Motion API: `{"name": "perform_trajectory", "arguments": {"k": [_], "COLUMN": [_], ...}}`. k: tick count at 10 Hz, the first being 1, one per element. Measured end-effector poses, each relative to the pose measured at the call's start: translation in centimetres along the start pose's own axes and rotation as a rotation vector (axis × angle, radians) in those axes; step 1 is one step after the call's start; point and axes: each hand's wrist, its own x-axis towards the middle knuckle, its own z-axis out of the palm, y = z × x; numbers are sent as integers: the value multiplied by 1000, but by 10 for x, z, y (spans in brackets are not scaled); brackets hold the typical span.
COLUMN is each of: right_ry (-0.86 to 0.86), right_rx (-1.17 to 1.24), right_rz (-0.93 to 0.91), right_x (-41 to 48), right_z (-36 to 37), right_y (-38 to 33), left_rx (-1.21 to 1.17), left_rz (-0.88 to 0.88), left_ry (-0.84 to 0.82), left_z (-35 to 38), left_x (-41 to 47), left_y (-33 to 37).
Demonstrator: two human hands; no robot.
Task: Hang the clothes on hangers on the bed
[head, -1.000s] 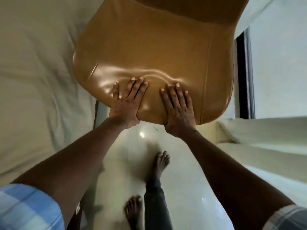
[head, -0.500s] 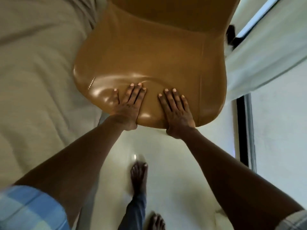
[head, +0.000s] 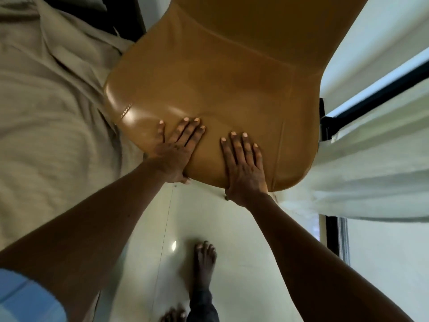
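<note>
A tan leather chair [head: 220, 89] fills the upper middle of the head view, with its seat tilted toward me. My left hand [head: 176, 149] lies flat on the front of the seat, fingers straight, thumb tip at the front edge. My right hand [head: 243, 163] presses flat beside it in the same way, a small gap between the two. The bed [head: 46, 112], covered in a rumpled beige sheet, runs along the left and touches the chair's left side. No clothes or hangers are in view.
White curtain fabric [head: 371, 170] hangs right of the chair, with a dark window frame [head: 334, 233] behind it. Glossy pale floor tiles [head: 232, 228] lie below the seat. My bare foot [head: 204, 261] stands on them.
Both hands stay flat on the seat front. The chair has shifted across the room: the curtain now sits at its right side, and my feet have stepped along.
</note>
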Motion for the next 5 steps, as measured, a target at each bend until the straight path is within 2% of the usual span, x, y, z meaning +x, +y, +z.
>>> {"name": "perform_trajectory", "arguments": {"k": [2,4,5], "right_ry": [6,-111,-167], "right_rx": [30,47,152], "right_rz": [-24,-70,-52], "right_x": [23,17,10], "right_z": [-6,-21,-52], "right_y": [17,17,11], "left_rx": [5,-11,-88], "left_rz": [43,32,2], "left_ry": [98,-15,-56], "left_z": [-2,-18,-44], "left_x": [22,12,-5], "left_y": [-13,-2,8]}}
